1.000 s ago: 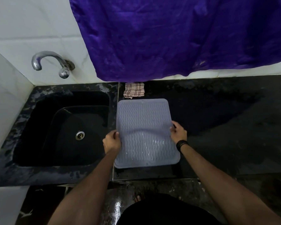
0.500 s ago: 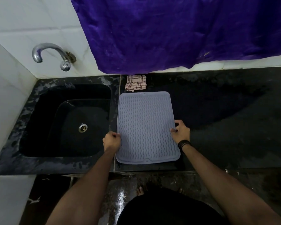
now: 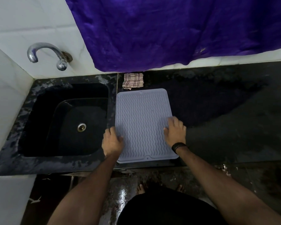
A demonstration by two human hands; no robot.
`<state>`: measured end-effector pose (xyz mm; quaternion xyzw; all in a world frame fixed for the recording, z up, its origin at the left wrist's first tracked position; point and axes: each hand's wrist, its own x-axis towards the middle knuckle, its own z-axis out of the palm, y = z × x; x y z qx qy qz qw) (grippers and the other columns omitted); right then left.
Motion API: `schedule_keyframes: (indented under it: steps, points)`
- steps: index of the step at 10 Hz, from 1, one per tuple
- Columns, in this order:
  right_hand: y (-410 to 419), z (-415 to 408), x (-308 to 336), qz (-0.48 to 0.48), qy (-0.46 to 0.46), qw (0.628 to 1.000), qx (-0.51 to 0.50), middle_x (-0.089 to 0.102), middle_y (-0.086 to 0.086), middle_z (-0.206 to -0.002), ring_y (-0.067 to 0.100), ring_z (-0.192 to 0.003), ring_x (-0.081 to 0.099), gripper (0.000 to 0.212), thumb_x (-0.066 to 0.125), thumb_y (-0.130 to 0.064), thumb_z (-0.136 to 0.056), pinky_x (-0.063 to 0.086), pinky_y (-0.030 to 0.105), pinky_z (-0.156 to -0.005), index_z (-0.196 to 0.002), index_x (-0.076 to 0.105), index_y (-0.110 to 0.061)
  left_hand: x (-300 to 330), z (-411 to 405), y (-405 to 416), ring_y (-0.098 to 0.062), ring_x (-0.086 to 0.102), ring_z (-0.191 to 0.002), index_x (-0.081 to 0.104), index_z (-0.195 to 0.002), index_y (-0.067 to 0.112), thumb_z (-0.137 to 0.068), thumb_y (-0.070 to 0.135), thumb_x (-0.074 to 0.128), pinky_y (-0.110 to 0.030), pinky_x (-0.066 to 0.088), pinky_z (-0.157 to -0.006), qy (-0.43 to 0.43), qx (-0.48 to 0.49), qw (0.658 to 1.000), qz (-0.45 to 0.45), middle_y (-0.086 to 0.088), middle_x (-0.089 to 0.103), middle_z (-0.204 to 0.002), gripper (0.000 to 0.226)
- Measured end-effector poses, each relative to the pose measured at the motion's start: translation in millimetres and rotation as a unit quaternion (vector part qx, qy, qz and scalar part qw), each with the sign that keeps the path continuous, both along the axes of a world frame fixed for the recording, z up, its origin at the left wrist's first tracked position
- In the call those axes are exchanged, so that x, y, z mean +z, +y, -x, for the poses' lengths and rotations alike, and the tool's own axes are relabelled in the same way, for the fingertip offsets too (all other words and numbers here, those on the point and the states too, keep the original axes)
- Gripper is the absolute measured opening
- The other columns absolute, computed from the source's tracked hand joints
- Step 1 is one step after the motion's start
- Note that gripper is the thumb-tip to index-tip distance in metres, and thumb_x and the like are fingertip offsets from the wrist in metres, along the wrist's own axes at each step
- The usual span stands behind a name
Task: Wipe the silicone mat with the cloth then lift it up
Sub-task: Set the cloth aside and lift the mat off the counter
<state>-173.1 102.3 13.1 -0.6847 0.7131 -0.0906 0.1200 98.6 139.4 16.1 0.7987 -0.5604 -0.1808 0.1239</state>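
The pale grey-blue silicone mat (image 3: 143, 124), ribbed with wavy lines, lies flat on the black counter just right of the sink. My left hand (image 3: 112, 141) is at its left edge, thumb on top and fingers curled at the rim. Spread, palm down, my right hand (image 3: 175, 130) rests on the mat's right edge; it wears a black wristband. The checked cloth (image 3: 133, 80) sits crumpled on the counter behind the mat's far edge, touched by neither hand.
A black sink (image 3: 68, 120) with a steel drain lies left of the mat, under a chrome tap (image 3: 55, 56). A purple fabric (image 3: 169, 30) hangs over the wall behind. The wet black counter (image 3: 225, 119) stretches to the right. My bare feet show on the floor below.
The mat, held bent and slightly raised a second ago, now lies flat. My right hand went from pinching the edge to lying flat on it.
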Motion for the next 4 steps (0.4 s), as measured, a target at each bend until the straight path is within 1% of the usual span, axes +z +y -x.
schedule_keyframes:
  steps: [1, 2, 3, 4]
  points:
    - [2.9, -14.4, -3.7, -0.077, 0.043, 0.988, 0.124, 0.002, 0.007, -0.161, 0.029, -0.146, 0.006, 0.063, 0.032, -0.045, -0.100, 0.012, 0.047, -0.116, -0.153, 0.011, -0.020, -5.8, 7.3, -0.6, -0.033, 0.017, -0.156, 0.016, -0.164, 0.011, -0.107, 0.038, 0.049, -0.048, 0.021, -0.125, -0.026, -0.145, 0.989, -0.030, -0.015, 0.012, -0.171, 0.071]
    - [3.9, -20.4, -6.5, -0.174, 0.035, 0.972, 0.152, -0.013, 0.007, -0.161, 0.028, -0.147, -0.010, 0.069, 0.025, -0.053, -0.099, -0.001, 0.048, -0.119, -0.154, -0.002, -0.021, -11.0, 12.4, -5.4, -0.025, -0.013, -0.158, -0.007, -0.164, 0.021, -0.109, 0.053, 0.032, -0.045, -0.005, -0.128, -0.057, -0.231, 0.960, -0.149, -0.009, -0.016, -0.171, 0.075]
    - [5.9, -20.6, -2.3, -0.194, 0.022, 0.970, 0.145, -0.016, 0.006, -0.160, 0.027, -0.147, -0.013, 0.070, 0.027, -0.053, -0.099, -0.003, 0.047, -0.119, -0.154, -0.004, -0.022, -10.6, 16.1, -6.1, -0.026, -0.017, -0.157, -0.010, -0.164, 0.023, -0.107, 0.057, 0.031, -0.046, -0.008, -0.127, -0.052, -0.228, 0.954, -0.187, -0.009, -0.020, -0.170, 0.078]
    - [-5.8, -21.1, 11.6, -0.177, 0.008, 0.976, 0.131, -0.016, 0.008, -0.160, 0.027, -0.147, -0.013, 0.072, 0.029, -0.053, -0.099, -0.004, 0.046, -0.119, -0.153, -0.005, -0.021, 3.2, 19.7, -16.5, -0.026, -0.016, -0.158, -0.012, -0.164, 0.023, -0.106, 0.058, 0.034, -0.046, -0.008, -0.127, -0.031, -0.216, 0.960, -0.176, -0.009, -0.020, -0.170, 0.081]
